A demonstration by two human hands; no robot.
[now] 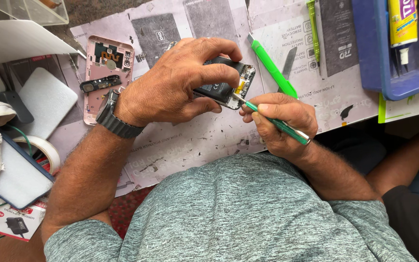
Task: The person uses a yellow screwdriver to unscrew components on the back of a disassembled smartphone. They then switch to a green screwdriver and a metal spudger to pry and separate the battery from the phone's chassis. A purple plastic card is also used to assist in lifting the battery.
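The left hand [175,82] is gripping an opened phone [229,85], its fingers hiding most of it. The right hand [280,121] is pinching a green screwdriver [280,124], whose tip is hard to make out.

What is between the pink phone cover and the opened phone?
In the head view, the left hand lies between the pink phone cover and the opened phone, gripping that phone. Its wrist wears a dark watch beside the cover.

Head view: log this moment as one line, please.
left hand: holds opened phone | right hand: green screwdriver, tip at phone | pink back cover: on mat, left
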